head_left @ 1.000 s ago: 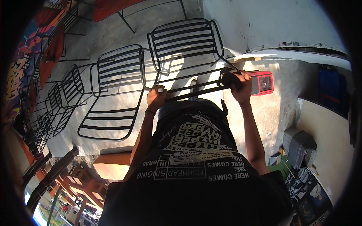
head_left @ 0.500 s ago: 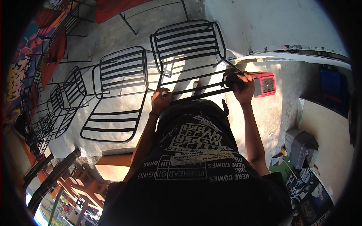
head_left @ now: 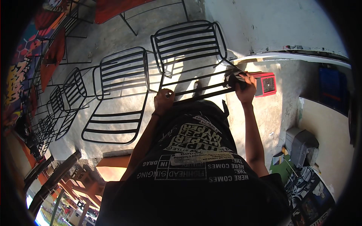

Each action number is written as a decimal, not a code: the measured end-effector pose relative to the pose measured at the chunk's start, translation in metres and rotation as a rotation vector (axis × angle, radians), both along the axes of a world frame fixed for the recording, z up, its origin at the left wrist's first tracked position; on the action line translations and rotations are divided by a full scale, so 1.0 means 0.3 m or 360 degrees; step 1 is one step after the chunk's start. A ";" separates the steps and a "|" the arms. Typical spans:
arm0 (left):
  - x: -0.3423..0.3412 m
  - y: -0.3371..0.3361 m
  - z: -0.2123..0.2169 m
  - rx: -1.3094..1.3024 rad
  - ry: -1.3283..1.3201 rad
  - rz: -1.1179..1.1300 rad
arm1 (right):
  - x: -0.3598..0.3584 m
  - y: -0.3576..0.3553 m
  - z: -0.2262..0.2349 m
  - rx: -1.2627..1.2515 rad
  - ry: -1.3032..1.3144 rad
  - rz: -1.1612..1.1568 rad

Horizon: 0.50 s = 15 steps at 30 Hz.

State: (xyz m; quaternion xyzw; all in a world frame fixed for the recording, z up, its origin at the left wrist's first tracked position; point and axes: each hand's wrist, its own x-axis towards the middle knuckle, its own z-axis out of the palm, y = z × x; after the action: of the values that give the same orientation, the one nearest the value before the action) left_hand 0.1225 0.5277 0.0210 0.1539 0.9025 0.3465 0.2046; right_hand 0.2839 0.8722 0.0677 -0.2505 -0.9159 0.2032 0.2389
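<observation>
Red box (head_left: 266, 84) with dark grille on sunlit floor (head_left: 268, 116); grey case (head_left: 299, 143) near green panel (head_left: 282, 169); red tabletop (head_left: 115, 9) beyond.

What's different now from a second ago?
The left hand has moved slightly rightward, toward the right hand, beside the chair's front bar. The right hand stays at the dark object. Nothing was visibly let go; the red box looks unmoved.

Head-worn fisheye, left of side-by-side pair: faces steeply downward; wearer's black T-shirt (head_left: 196, 196) fills near foreground, slatted metal chair (head_left: 186, 41) farther off, straight edges bowing toward rim.
</observation>
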 end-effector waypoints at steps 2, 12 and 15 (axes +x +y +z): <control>-0.001 -0.002 -0.004 0.0003 -0.0015 0.0000 | -0.001 -0.003 0.002 -0.0002 -0.0003 -0.0006; 0.001 -0.012 -0.036 0.0034 0.0054 -0.0040 | -0.012 -0.019 -0.002 0.0037 0.0057 -0.0046; 0.001 -0.009 -0.027 0.0022 0.0009 -0.0029 | -0.013 -0.020 -0.006 0.0066 0.0086 -0.0047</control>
State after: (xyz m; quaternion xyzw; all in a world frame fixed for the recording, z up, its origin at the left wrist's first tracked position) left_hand 0.1230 0.5250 0.0129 0.1643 0.8992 0.3504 0.2042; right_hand 0.2800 0.8661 0.0659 -0.2533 -0.9094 0.1873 0.2715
